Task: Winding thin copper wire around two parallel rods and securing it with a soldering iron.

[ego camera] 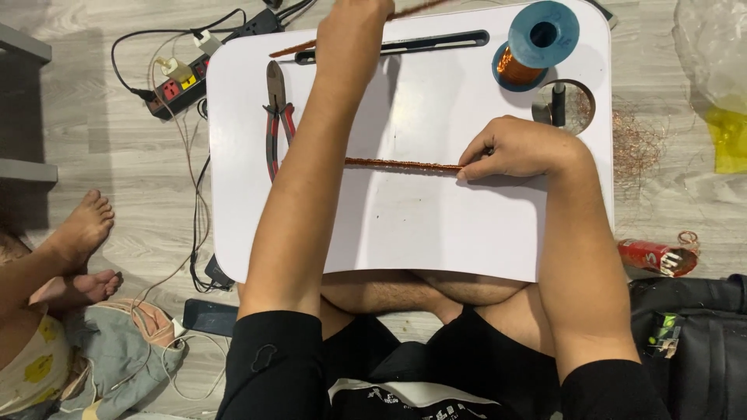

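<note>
A small white lap table [405, 225] stands over my crossed legs. My right hand [517, 148] pinches one end of a twisted bundle of copper wire [401, 164] that lies across the tabletop. The bundle runs left and passes under my left forearm. My left hand [350, 23] is stretched to the far edge of the table and closed on another stretch of copper wire [292, 49], which angles up out of view. Red-handled cutting pliers [276, 117] lie just left of my left forearm.
A blue spool of copper wire [533, 43] stands at the table's far right, beside a round cup hole [564, 106]. A power strip [179, 82] and cables lie on the wooden floor at left, near another person's bare feet [82, 257]. Loose copper wire [638, 144], a red can [654, 257] and a black bag [692, 334] lie at right.
</note>
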